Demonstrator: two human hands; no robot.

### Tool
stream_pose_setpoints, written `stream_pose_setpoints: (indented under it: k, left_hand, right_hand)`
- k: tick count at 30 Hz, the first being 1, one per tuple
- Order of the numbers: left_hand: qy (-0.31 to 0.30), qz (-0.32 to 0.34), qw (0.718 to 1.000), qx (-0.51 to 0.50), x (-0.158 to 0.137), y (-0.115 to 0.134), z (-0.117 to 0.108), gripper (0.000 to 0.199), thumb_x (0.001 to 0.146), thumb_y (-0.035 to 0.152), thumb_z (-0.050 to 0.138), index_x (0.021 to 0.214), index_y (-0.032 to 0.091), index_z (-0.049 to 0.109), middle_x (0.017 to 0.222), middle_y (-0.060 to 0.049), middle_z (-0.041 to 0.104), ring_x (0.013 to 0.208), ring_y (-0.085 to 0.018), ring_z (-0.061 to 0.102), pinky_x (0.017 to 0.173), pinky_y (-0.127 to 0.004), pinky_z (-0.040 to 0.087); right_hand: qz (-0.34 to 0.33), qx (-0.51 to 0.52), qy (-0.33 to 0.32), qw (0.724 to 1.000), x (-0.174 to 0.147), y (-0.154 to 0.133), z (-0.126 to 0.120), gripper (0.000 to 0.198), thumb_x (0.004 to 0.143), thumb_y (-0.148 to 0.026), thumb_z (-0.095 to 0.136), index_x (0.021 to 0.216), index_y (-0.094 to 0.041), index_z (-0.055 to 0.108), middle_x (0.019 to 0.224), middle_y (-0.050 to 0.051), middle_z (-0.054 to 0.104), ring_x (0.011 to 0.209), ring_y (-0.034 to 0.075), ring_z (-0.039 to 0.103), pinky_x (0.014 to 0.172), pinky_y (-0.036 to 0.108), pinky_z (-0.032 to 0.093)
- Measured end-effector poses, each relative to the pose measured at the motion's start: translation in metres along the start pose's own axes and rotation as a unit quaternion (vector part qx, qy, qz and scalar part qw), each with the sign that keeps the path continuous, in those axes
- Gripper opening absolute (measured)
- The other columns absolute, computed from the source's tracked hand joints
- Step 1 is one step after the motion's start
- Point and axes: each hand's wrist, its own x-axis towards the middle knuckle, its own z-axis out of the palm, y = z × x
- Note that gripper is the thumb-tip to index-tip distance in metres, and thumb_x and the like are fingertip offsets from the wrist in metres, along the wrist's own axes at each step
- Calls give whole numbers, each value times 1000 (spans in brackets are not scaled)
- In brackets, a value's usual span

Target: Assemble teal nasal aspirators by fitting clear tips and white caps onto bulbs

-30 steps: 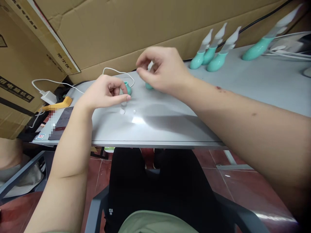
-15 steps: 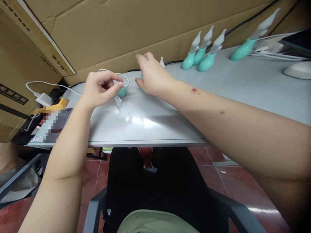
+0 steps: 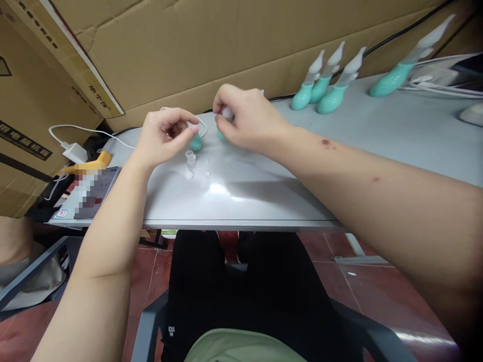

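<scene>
My left hand (image 3: 164, 138) hovers over the left part of the table, its fingers curled and thumb close to the index fingertip. Whatever may be in that pinch is hidden. Just beyond its fingertips sits a teal bulb (image 3: 195, 143). A small clear plastic connector (image 3: 190, 157) stands below those fingers, with a small white piece (image 3: 189, 174) in front of it. My right hand (image 3: 247, 115) is closed on a whitish translucent piece (image 3: 227, 113), mostly covered by the fingers. Part of another teal bulb (image 3: 221, 134) shows beneath that hand.
Several teal bulb aspirators with white tips (image 3: 332, 100) stand at the back right. A tablet (image 3: 100, 191), a yellow tool (image 3: 98, 160) and a white charger (image 3: 75, 153) lie at the left. Cardboard (image 3: 188, 50) walls the back edge. A co-worker's arm (image 3: 15, 241) shows at far left.
My right hand's fingers were apart and have now closed around the whitish piece. My left hand keeps its curled shape. The whole view has shifted slightly.
</scene>
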Motion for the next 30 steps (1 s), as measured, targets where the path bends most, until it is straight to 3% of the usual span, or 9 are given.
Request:
stream_pose_setpoints:
  k: [3, 8, 10, 12, 15, 19, 24, 27, 30]
  left_hand:
    - [28, 30, 999, -5, 3, -3, 5, 82, 98, 93, 72, 128, 18, 84, 113, -13, 80, 96, -10, 68, 94, -28, 61]
    - [10, 36, 999, 8, 0, 14, 12, 82, 98, 86, 76, 149, 22, 79, 152, -15, 79, 134, -20, 76, 121, -35, 66]
    - [-16, 28, 999, 7, -2, 21, 15, 77, 102, 83, 72, 152, 24, 77, 146, -12, 80, 129, -18, 76, 117, -33, 66]
    - [-41, 14, 999, 8, -4, 23, 17, 74, 106, 83, 66, 149, 24, 76, 126, -9, 81, 111, -14, 74, 107, -29, 65]
    - [-28, 4, 999, 16, -4, 17, 19, 71, 108, 84, 62, 140, 22, 76, 105, -5, 71, 95, -9, 67, 96, -25, 59]
    - [12, 9, 1000, 21, -1, 9, 19, 65, 109, 78, 64, 139, 21, 75, 111, -6, 71, 101, -10, 69, 100, -25, 57]
    - [-13, 5, 1000, 27, -1, 16, 18, 48, 110, 62, 69, 132, 20, 79, 124, -8, 79, 114, -13, 73, 113, -30, 58]
    - [-27, -5, 999, 22, -2, 22, 16, 51, 111, 67, 66, 123, 19, 80, 114, -7, 79, 105, -11, 71, 106, -28, 58]
    - [-26, -14, 999, 27, -1, 23, 14, 63, 108, 79, 66, 115, 18, 78, 104, -6, 76, 100, -11, 68, 100, -26, 57]
  right_hand:
    - [-33, 104, 58, 992, -5, -7, -2, 18, 107, -24, 68, 108, -29, 51, 123, 13, 78, 101, 32, 71, 90, 43, 52]
    - [4, 281, 118, 953, -14, -25, -2, 30, 105, -31, 82, 107, -32, 53, 116, 5, 77, 86, 26, 72, 76, 40, 55]
    - [7, 303, 127, 944, -15, -30, -1, 31, 105, -27, 82, 108, -33, 52, 122, 5, 77, 81, 23, 68, 77, 40, 59]
    - [21, 298, 120, 947, -15, -31, -1, 31, 103, -29, 83, 108, -33, 52, 131, 5, 77, 81, 22, 68, 78, 40, 63]
    - [48, 283, 103, 952, -11, -26, 0, 34, 103, -39, 88, 106, -34, 55, 135, 5, 76, 82, 23, 67, 77, 41, 64]
    - [42, 285, 82, 954, -4, -14, 5, 35, 106, -38, 91, 106, -31, 57, 111, 3, 72, 83, 21, 67, 74, 39, 58]
    - [32, 317, 39, 947, -3, -12, 11, 39, 106, -37, 94, 107, -30, 56, 95, 0, 70, 88, 22, 74, 74, 36, 59]
    - [47, 333, 19, 941, -4, -16, 11, 48, 103, -48, 102, 109, -29, 59, 99, -1, 73, 88, 21, 73, 77, 35, 58]
    - [56, 326, 2, 944, -2, -16, 10, 42, 104, -49, 101, 110, -26, 65, 102, 1, 75, 85, 20, 72, 75, 35, 57]
